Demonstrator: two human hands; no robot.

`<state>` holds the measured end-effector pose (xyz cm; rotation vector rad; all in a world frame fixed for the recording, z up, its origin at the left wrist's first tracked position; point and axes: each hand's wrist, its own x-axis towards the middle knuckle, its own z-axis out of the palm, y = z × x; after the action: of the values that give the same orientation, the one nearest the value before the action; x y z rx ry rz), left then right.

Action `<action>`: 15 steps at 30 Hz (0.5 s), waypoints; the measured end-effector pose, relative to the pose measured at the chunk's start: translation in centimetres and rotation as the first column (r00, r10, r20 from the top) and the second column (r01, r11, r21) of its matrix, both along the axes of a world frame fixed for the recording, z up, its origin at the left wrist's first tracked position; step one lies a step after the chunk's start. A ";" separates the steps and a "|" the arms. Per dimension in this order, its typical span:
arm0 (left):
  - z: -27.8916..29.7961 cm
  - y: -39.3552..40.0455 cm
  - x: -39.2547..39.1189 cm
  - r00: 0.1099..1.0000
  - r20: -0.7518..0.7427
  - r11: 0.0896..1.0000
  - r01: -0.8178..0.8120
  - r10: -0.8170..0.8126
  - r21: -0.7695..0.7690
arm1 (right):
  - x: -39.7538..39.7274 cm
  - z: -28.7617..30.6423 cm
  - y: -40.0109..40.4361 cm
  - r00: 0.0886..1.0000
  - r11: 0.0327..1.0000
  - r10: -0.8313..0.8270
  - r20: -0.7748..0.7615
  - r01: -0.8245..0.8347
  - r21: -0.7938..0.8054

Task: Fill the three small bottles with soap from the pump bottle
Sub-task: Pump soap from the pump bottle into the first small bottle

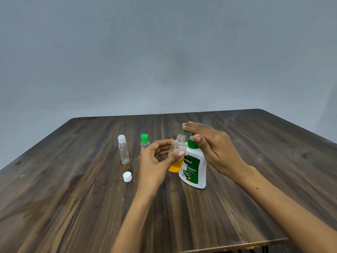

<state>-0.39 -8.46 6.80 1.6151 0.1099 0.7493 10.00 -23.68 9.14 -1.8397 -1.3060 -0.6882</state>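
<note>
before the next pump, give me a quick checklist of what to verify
1. Open bottle uncapped, mouth up: ok.
2. Mouth under the pump's nozzle: looks close beside it, exact alignment cannot tell.
3. Left hand grip on the open bottle: ok, thumb and fingers pinch its body.
4. Right hand on the pump head: ok, fingers lie over it.
5. Pump bottle steady on the table: ok, though it leans a little.
6. Room left in the open bottle: ok, soap only fills its lower part.
</note>
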 end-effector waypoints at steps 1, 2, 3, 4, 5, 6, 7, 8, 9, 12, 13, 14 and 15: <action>0.0 0.0 0.0 1.000 0.000 1.000 0.001 -0.001 -0.001 | 0.1 0.0 -0.1 1.000 1.000 0.003 -0.001 -0.003 -0.003; 0.1 0.0 0.0 1.000 0.002 1.000 0.002 -0.002 -0.002 | 0.1 0.0 -0.1 1.000 1.000 0.003 -0.001 -0.003 -0.003; 0.1 0.0 0.0 1.000 0.004 1.000 0.002 -0.002 -0.003 | 0.1 0.0 0.0 1.000 1.000 0.003 -0.002 -0.003 0.000; 0.1 0.0 0.0 1.000 0.005 1.000 0.002 -0.002 -0.004 | 0.1 0.0 0.1 1.000 1.000 0.002 -0.005 -0.002 0.006; 0.1 0.0 0.0 1.000 0.007 1.000 0.003 -0.003 -0.007 | 0.1 -0.1 0.2 1.000 1.000 0.003 -0.012 -0.003 0.014; 0.1 0.0 0.0 1.000 0.007 1.000 0.004 -0.004 -0.011 | 0.1 -0.1 0.2 1.000 1.000 0.006 -0.020 -0.005 0.025; 0.1 -0.1 0.0 1.000 0.006 1.000 0.006 -0.005 -0.015 | 0.1 -0.2 0.3 1.000 0.999 0.008 -0.026 -0.007 0.035; 0.1 -0.1 0.0 1.000 0.005 1.000 0.006 -0.006 -0.016 | 0.0 -0.3 0.4 1.000 0.999 0.010 -0.029 -0.009 0.043; 0.0 -0.1 0.0 1.000 0.005 1.000 0.005 -0.005 -0.014 | 0.1 -0.3 0.3 0.999 0.999 0.013 -0.032 -0.012 0.048; 0.1 -0.1 0.0 1.000 0.009 1.000 0.011 -0.011 -0.016 | 0.2 -0.3 0.2 0.999 0.998 0.031 -0.043 -0.029 0.050; 0.1 -0.1 -0.1 1.000 0.011 1.000 0.012 -0.012 -0.015 | 0.3 -0.2 0.2 0.999 0.998 0.035 -0.040 -0.033 0.048; 0.1 -0.1 -0.1 1.000 0.010 1.000 0.009 -0.009 -0.012 | 0.4 -0.2 0.2 0.999 0.998 0.033 -0.036 -0.032 0.045; 0.1 -0.1 -0.1 1.000 0.010 1.000 0.004 -0.004 -0.007 | 0.4 -0.2 0.2 0.999 0.999 0.028 -0.031 -0.026 0.043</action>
<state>-0.49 -8.52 6.93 1.6040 0.1022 0.7524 10.40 -23.51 8.98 -1.7888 -1.2835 -0.6649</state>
